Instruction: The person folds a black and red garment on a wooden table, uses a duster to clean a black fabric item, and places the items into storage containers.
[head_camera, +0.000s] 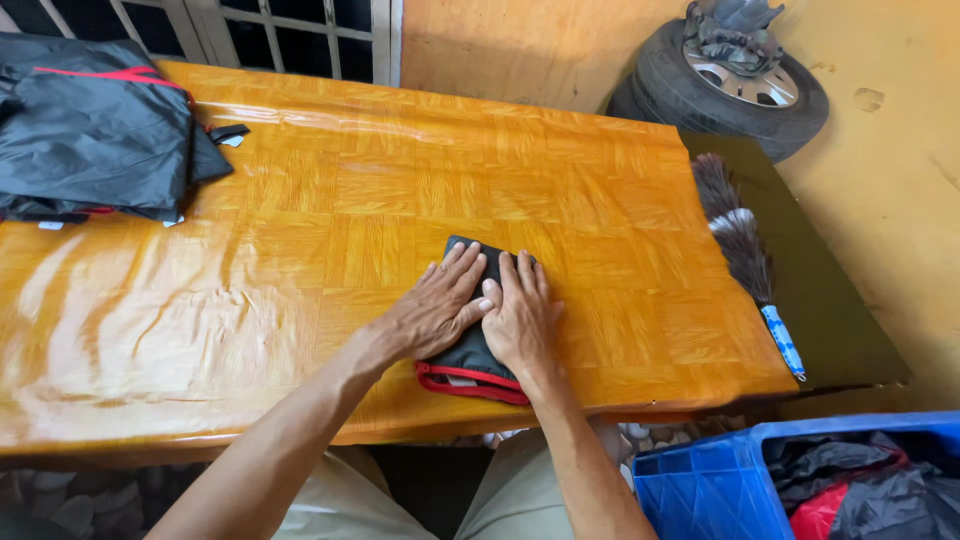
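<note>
Both hands, left hand and right hand, lay flat and unclenched, pressing a folded black garment with red trim at the wooden table's near edge. Folding looked nearly finished; lifting the bundle would call for gripping both sides so the folds hold.

Glossy wooden parquet table is carrying a small folded black pouch with red edge near, and black folded garments far left.
</note>
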